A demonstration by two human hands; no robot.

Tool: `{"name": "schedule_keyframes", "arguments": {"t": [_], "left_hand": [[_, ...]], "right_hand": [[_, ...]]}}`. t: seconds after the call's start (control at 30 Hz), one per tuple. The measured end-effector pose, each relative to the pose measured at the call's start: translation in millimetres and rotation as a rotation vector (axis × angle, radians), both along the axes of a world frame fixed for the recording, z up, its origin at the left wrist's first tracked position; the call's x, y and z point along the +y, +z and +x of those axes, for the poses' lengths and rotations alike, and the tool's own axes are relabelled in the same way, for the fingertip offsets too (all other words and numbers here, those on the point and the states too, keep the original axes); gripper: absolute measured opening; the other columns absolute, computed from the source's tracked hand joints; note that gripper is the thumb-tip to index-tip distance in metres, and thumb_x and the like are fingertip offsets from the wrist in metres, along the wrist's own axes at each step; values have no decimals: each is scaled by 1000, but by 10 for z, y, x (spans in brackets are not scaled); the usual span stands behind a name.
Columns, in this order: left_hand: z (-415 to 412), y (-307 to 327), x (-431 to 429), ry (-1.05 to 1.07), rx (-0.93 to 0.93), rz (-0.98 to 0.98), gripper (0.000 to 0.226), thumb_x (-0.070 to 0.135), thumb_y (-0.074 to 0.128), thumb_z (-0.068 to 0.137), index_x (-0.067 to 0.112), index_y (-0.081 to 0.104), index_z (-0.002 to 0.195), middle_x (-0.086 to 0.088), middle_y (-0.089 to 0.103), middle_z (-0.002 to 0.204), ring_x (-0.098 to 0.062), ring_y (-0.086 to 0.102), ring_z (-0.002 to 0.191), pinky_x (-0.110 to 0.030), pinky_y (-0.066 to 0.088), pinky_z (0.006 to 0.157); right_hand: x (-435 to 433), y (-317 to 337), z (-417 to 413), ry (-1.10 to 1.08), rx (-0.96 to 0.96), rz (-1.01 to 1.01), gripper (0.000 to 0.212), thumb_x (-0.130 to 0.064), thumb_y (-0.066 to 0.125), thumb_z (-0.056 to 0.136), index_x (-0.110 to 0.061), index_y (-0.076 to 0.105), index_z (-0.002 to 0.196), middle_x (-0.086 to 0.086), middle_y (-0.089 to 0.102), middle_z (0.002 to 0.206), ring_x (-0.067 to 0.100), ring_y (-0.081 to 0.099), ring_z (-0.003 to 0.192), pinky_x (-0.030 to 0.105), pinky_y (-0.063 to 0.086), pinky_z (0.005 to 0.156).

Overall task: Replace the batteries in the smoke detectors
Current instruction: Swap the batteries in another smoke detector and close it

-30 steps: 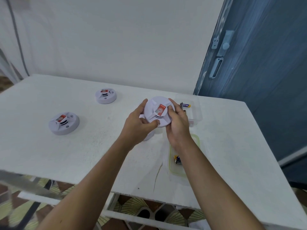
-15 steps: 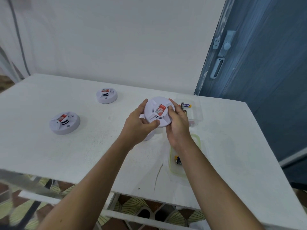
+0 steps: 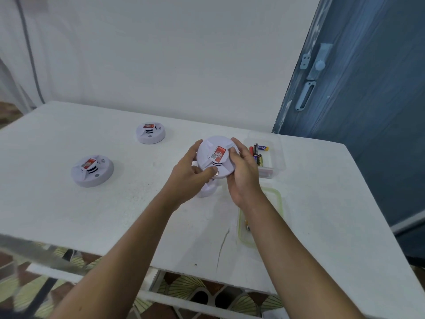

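I have one smoke detector lifted off the white table, face toward me with its red label showing, and both hands are clamped around its rim: my left hand grips the near-left edge with the thumb pressed near a small metallic spot on the face, my right hand wraps the right side. I judge I am twisting or pressing the housing, either opening it or closing it up; from here I cannot tell which.

Just under my left hand a white round piece rests on the table, perhaps a base plate, mostly hidden. To the right, a clear box holds several batteries. Nearer me, a green-rimmed tray holds something small, too blurred to name.

Two other detectors sit closed and face up well to the left: one near, one further back. Whether either has had its battery changed does not show, so I take most of the job as still open.
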State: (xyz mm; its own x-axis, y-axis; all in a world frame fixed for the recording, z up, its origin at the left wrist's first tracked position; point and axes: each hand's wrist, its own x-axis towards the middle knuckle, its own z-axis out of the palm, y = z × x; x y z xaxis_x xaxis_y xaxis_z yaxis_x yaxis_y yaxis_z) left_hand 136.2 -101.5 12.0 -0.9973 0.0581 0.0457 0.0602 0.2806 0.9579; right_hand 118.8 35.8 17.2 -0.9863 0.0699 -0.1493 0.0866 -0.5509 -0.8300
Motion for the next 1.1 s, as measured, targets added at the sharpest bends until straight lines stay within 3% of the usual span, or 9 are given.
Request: {"name": "schedule_keyframes", "arguments": {"t": [0.1, 0.17, 0.3, 0.37, 0.53, 0.63, 0.7, 0.9, 1.1], "left_hand": [[-29, -11, -126, 1, -24, 146, 38, 32, 52, 97, 36, 48, 134, 2, 64, 120, -20, 69, 97, -45, 58, 86], [-75, -55, -236, 96, -50, 155, 38, 37, 50, 99, 32, 46, 137, -3, 64, 117, -20, 70, 94, -44, 58, 84], [-178, -143, -497, 255, -82, 104, 27, 40, 52, 97, 30, 54, 121, 2, 72, 103, -18, 71, 87, -44, 58, 84], [-216, -160, -621, 290, -87, 87, 25, 40, 53, 96, 29, 58, 119, 4, 72, 104, -16, 71, 87, -41, 59, 81], [-312, -198, -927, 307, -128, 2, 31, 38, 53, 97, 23, 62, 123, 4, 68, 110, -17, 71, 86, -36, 61, 73], [-371, -228, -1064, 295, -197, -33, 29, 31, 51, 98, 23, 64, 123, 0, 70, 106, -20, 70, 87, -36, 61, 73], [-397, -259, -1112, 305, -241, -71, 24, 30, 50, 99, 24, 67, 115, -1, 71, 104, -20, 70, 86, -37, 61, 74], [-440, -332, -1188, 298, -265, -326, 33, 33, 47, 100, 18, 67, 121, -5, 70, 109, -25, 63, 95, -37, 53, 88], [-480, -358, -1212, 238, -257, -454, 31, 32, 47, 100, 11, 70, 103, -6, 69, 99, -27, 59, 94, -34, 47, 84]], "right_hand": [[-93, 15, -28, 3, -57, -37, 30, -7, 48, 103, -17, 49, 131, 4, 69, 98, 13, 69, 83, 27, 56, 71], [-184, -1, -65, 25, -80, 31, 24, -8, 48, 102, -17, 52, 125, 4, 70, 98, 12, 69, 83, 27, 54, 70], [-380, -71, -172, 117, -38, 376, 26, -16, 53, 100, -17, 56, 126, 3, 68, 117, 14, 68, 97, 26, 54, 79], [-448, -127, -242, 145, 11, 571, 27, -18, 55, 100, -18, 58, 126, 1, 66, 122, 16, 64, 110, 31, 53, 93], [-627, -179, -420, 250, 89, 925, 28, -27, 58, 98, -19, 62, 125, -5, 66, 122, 15, 62, 113, 45, 49, 102], [-721, -221, -546, 336, 111, 1211, 31, -34, 54, 99, -26, 59, 129, -9, 64, 124, 17, 57, 118, 40, 35, 103], [-782, -270, -605, 381, 120, 1375, 33, -37, 48, 101, -30, 56, 132, -7, 64, 125, 20, 52, 122, 37, 23, 94], [-897, -397, -661, 459, 130, 1611, 36, -41, 38, 104, -32, 53, 135, -2, 65, 128, 25, 42, 129, 44, 19, 98], [-915, -348, -668, 497, 131, 1774, 40, -35, 35, 104, -32, 50, 141, -1, 62, 133, 27, 37, 132, 47, 19, 97]]}}
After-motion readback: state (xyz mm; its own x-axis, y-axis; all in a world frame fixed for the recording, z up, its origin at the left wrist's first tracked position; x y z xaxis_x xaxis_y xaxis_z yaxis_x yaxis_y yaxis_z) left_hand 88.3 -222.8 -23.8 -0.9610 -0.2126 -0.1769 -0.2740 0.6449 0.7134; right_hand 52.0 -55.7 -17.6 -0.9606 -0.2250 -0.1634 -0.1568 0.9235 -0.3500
